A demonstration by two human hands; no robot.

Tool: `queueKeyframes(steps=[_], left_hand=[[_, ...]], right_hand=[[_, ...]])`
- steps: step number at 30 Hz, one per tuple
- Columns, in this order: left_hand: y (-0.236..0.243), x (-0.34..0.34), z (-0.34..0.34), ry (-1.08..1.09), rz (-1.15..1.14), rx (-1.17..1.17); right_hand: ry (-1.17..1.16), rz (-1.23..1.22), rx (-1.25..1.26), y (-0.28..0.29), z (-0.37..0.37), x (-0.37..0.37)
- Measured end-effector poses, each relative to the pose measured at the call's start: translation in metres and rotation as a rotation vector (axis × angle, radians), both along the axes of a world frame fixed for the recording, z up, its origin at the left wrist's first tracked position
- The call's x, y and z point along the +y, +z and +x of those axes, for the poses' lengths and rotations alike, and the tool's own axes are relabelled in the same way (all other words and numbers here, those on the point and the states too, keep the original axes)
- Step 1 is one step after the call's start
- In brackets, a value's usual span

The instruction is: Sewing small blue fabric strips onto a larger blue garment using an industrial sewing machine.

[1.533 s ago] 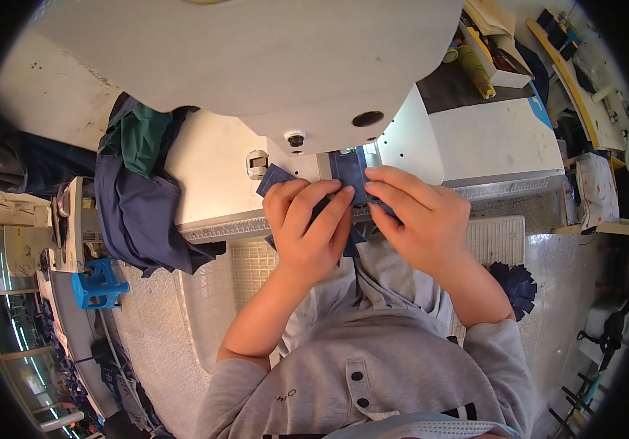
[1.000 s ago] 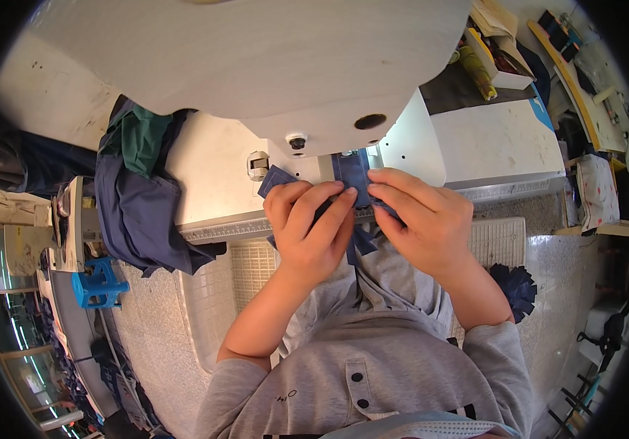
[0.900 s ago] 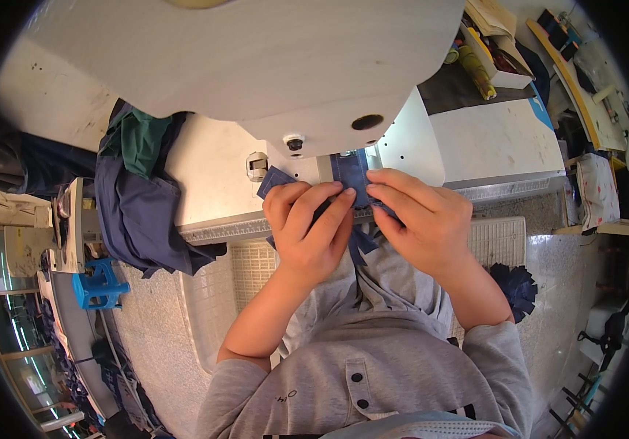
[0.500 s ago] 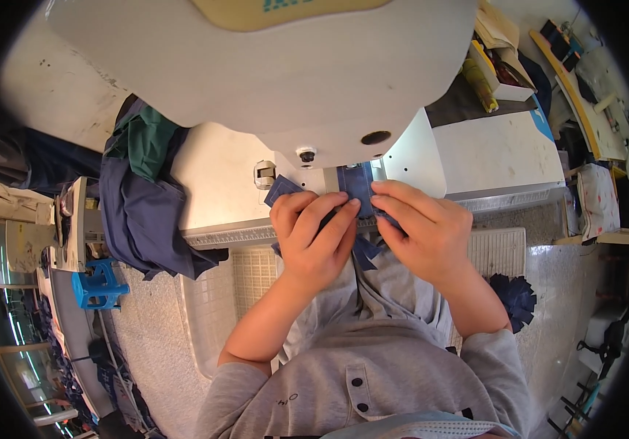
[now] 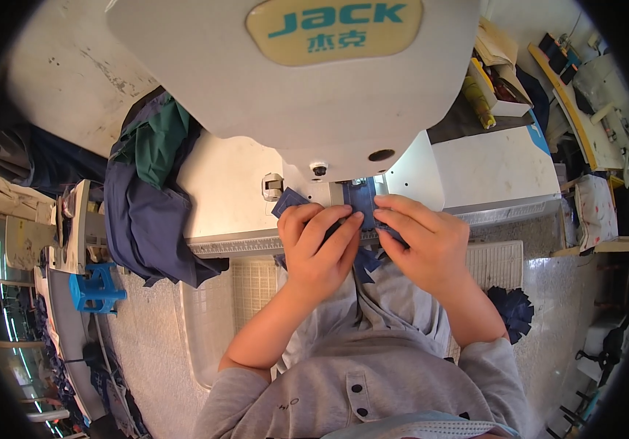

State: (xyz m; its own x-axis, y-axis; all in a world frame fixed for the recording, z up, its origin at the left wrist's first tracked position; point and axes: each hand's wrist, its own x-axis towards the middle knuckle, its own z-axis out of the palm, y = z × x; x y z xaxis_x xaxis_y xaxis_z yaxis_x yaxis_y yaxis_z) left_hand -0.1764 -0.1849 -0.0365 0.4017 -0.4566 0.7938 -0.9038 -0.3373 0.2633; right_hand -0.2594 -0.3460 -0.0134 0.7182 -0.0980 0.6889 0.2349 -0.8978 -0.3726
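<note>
A white sewing machine (image 5: 278,102) stands over the table in front of me. Under its head lies a small navy fabric piece (image 5: 359,203), its far end at the needle area, which the head partly hides. My left hand (image 5: 320,245) grips the fabric's left side with bent fingers, and a squared navy flap pokes out beyond the knuckles. On the other side my right hand (image 5: 424,238) pinches the fabric's right edge between thumb and fingers. Loose navy ends hang below the table edge between my hands, over my lap.
Navy garments (image 5: 150,212) with a green cloth (image 5: 155,143) drape over the table's left edge. A blue stool (image 5: 96,287) stands on the floor at left. At the back right sits an open box (image 5: 503,91). A dark ruffled bundle (image 5: 510,313) is beside my right forearm.
The view has tilted slightly, so more of the machine's head shows. Both hands keep their hold on the fabric, with hardly any movement against the table.
</note>
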Motion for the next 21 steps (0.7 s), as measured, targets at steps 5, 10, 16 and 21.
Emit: queueKeyframes(steps=[5, 10, 16, 21], left_hand=[[0.003, 0.004, -0.003, -0.008, 0.012, 0.021], [0.003, 0.005, 0.0, -0.029, 0.006, -0.007], [0.01, 0.007, -0.002, -0.049, 0.047, 0.032], [0.009, 0.009, -0.002, -0.075, 0.041, 0.035]], right_hand=[[-0.041, 0.058, 0.076, 0.007, -0.014, 0.008], [-0.026, 0.261, 0.187, -0.002, -0.033, 0.018], [-0.011, 0.612, 0.332, -0.027, -0.03, 0.023], [-0.006, 0.726, 0.364, -0.043, -0.028, 0.032]])
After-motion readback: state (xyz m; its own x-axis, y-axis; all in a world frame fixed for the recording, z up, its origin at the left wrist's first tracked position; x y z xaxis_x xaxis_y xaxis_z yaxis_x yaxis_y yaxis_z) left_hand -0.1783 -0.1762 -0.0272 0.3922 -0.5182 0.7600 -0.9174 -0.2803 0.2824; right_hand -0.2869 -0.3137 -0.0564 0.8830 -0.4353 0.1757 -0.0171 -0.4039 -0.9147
